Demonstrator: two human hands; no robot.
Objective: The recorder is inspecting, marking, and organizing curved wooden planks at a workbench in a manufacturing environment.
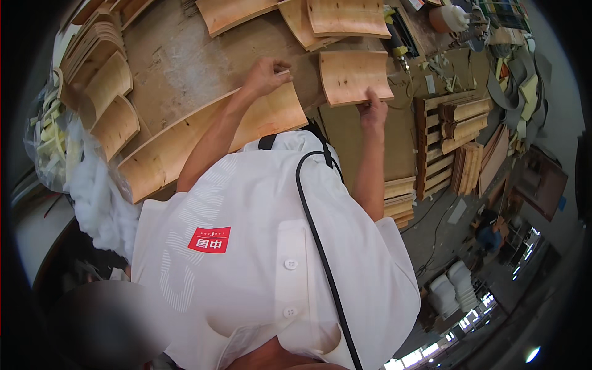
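I see my left hand (266, 74) at upper centre, fingers curled over the top corner of a long curved wood panel (209, 139) slanting down to the left on the workbench (179, 55). My right hand (374, 111), fingers narrow, presses the lower edge of a smaller curved wood piece (353, 75) just right of it. More curved pieces are stacked (102, 86) at upper left.
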